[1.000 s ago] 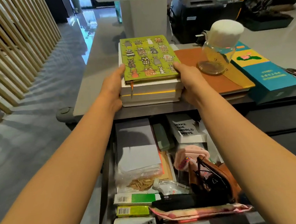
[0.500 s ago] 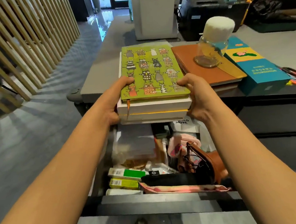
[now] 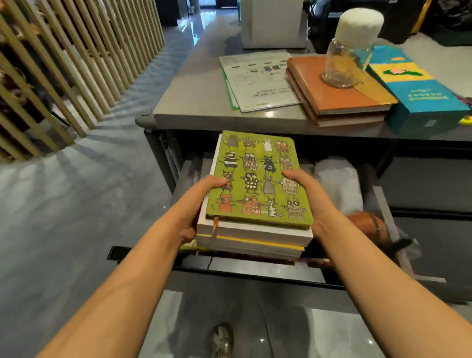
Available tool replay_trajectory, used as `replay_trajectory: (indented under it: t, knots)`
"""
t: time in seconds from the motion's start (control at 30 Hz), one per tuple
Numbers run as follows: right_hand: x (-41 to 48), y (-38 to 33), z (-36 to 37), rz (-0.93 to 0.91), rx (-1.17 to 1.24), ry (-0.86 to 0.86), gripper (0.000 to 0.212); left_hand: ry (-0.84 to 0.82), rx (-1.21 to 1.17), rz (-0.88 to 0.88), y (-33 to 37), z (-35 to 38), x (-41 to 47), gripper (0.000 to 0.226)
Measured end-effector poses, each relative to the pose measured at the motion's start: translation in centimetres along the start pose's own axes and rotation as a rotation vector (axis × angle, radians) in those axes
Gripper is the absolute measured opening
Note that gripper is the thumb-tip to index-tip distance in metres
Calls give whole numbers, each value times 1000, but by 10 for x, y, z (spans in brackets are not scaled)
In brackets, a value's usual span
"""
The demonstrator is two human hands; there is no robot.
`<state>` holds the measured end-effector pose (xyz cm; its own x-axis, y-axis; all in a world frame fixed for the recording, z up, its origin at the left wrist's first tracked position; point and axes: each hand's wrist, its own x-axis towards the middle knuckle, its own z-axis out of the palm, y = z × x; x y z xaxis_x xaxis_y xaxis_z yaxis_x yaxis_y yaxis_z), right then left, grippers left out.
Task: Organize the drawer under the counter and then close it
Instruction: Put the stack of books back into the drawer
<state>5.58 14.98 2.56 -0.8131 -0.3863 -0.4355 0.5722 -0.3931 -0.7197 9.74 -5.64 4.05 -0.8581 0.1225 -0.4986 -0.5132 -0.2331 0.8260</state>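
Your left hand (image 3: 191,214) and right hand (image 3: 313,201) grip the book stack (image 3: 258,194) over the open drawer (image 3: 243,266). Placing it and closing look left to do.

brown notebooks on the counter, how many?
2. They are stacked near the front edge of the counter: the upper brown notebook carries the glass jar; the lower brown notebook shows only its edges beneath. Nothing else under them can be made out.

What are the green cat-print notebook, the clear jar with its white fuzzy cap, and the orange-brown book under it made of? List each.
The green cat-print notebook: matte printed cover, likely card or coated cloth. The clear jar: see-through, glossy, glass or hard plastic. The white fuzzy cap: soft, plush or felt-like. The orange-brown book: smooth matte cover, probably leather or imitation.
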Motion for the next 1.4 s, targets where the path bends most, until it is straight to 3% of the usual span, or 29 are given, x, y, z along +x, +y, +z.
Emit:
replay_trajectory:
  t: [0.13,0.37,0.6,0.8,1.0,1.07,1.13,1.2,1.3,1.4]
  knots:
    - [6,8,-7,56,-30,113,44,54,-24,-31,-14,-5,4,25]
    - [35,2,-8,241,-176,190,49,147,-38,-186,-11,-21,27,25]
    - [76,20,8,290,-346,195,52,192,16,-325,11,-69,56,26]
    - [115,24,24,261,-265,124,50,128,-34,-302,24,-97,66,26]
    - [146,5,26,158,-64,117,21,147,-35,-157,29,-76,85,22]
    - [157,4,26,129,-117,173,25,230,305,15,35,-76,95,27]
    - [166,7,29,54,-553,323,35,325,862,218,43,-76,104,43]
    - [171,12,33,-65,-1019,422,45,288,1134,293,46,-70,110,59]
    - [164,14,37,-34,-910,384,66,114,1426,196,27,-62,118,91]
    - [141,26,27,48,-786,360,71,44,1665,180,0,-55,122,113]
